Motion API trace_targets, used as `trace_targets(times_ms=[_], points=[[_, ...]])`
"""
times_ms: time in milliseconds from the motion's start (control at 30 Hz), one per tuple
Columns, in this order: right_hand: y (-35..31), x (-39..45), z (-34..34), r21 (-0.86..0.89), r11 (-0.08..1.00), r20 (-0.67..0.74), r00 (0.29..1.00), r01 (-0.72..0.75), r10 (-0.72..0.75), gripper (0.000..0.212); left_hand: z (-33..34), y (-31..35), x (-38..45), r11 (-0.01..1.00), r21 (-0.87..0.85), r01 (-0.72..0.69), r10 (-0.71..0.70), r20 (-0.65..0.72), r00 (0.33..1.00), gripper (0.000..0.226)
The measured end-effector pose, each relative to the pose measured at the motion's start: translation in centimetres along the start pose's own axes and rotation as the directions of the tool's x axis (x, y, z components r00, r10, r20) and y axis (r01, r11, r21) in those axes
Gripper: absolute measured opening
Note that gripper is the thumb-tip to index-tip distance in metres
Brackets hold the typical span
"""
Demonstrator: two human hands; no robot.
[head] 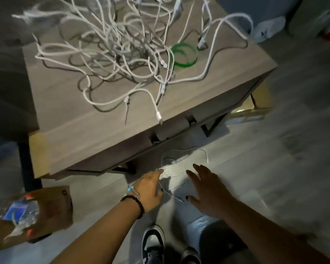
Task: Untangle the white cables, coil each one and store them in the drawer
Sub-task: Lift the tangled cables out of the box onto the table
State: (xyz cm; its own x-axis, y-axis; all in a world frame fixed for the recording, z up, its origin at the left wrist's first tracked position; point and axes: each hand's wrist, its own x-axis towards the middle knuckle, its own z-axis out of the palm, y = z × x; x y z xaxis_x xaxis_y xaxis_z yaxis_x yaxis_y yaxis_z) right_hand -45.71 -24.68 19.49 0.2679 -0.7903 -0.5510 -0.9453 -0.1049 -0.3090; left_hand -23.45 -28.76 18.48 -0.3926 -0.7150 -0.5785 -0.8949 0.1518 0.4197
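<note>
Low in the frame, the left hand [149,189] grips one end of a thin cable [172,171], its fingers curled round the strands. The right hand [204,184] is spread wide open beside it, fingers apart, holding nothing. Motion blur smears the cable into a band of streaks running left to right between the hands, so its coils can't be counted. The tangle [122,46] lies on the table [74,119], upper middle, cut off by the top edge. The drawer front [171,128] is blurred.
</note>
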Motion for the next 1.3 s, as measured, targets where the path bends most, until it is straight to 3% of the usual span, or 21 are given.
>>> trace_targets(times_ms=[133,267,433,533,800,933,1067,1167,1300], points=[[2.5,5.5,4.8,-0.063,0.997,0.084,0.995,-0.048,0.053,0.085,4.7,-2.9,6.2,0.978,0.208,0.01,-0.036,0.117,0.992,0.075],[4.4,10.8,9.1,-0.132,0.99,0.005,0.998,-0.054,0.055,0.091,8.5,-5.4,11.8,0.95,0.308,0.046,-0.106,0.179,0.978,0.08],[6.0,14.4,12.5,-0.22,0.975,-0.088,0.996,0.011,-0.031,0.09,12.5,-8.2,17.4,0.961,0.212,0.177,-0.198,0.081,0.977,0.068],[6.5,15.9,13.9,-0.202,0.979,-0.086,0.996,0.021,-0.039,0.089,14.2,-8.8,19.9,0.95,0.112,0.292,-0.293,-0.008,0.956,0.067],[7.1,18.6,16.5,-0.161,0.986,-0.034,0.998,0.039,-0.045,0.089,17.9,-10.0,23.8,0.917,0.039,0.397,-0.395,-0.058,0.917,0.051],[6.8,18.1,16.0,-0.163,0.987,-0.047,0.999,0.0,-0.008,0.087,17.6,-9.6,22.8,0.947,0.062,0.315,-0.308,-0.091,0.947,0.035],[4.9,15.2,13.8,-0.157,0.987,-0.106,0.994,-0.028,0.011,0.093,15.2,-7.7,19.1,0.962,0.119,0.246,-0.231,-0.126,0.965,0.035],[3.5,12.4,10.9,-0.074,0.993,-0.137,0.987,-0.096,0.085,0.099,12.2,-5.4,14.8,0.975,0.139,0.172,-0.155,-0.126,0.98,0.033],[0.6,6.5,5.1,0.081,0.996,-0.21,0.976,-0.04,0.057,0.091,7.4,-1.6,8.2,0.977,0.186,0.106,-0.089,-0.098,0.991,0.033]])
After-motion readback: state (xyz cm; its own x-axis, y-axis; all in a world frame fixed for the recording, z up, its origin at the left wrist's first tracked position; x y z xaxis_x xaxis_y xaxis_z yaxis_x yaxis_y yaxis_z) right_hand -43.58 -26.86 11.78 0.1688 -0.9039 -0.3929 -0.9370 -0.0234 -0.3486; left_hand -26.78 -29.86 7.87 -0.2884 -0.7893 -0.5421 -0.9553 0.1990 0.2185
